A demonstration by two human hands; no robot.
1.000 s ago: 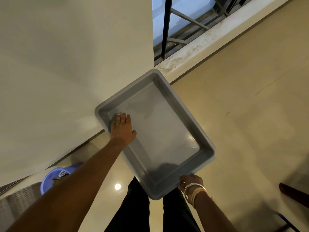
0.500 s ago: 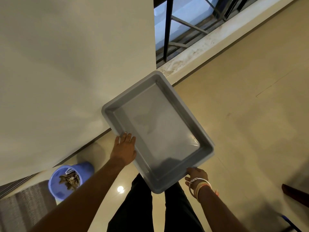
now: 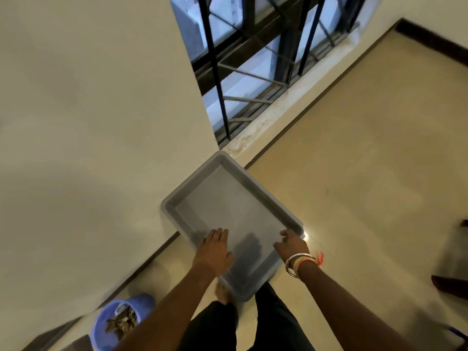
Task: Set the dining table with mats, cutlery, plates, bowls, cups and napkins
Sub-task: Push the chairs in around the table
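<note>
An empty grey plastic tray (image 3: 229, 198) is held low over the beige floor, close to the cream wall. My left hand (image 3: 214, 249) lies palm down over the tray's near left rim, its fingers straight and reaching into the tray. At the near right rim, my right hand (image 3: 291, 243), with bangles on the wrist, grips the edge with curled fingers. Whether the tray touches the floor is hidden. No mats, cutlery, plates, bowls, cups or napkins are in view.
A blue bucket (image 3: 121, 323) with scraps in it stands on the floor at the lower left by the wall. A barred window (image 3: 253, 72) with a pale sill runs behind the tray. Dark furniture legs (image 3: 448, 282) show at the right edge.
The tray has gone lower and away from me. My left hand slid from inside the tray to its near left rim. My right hand moved up along the right rim.
</note>
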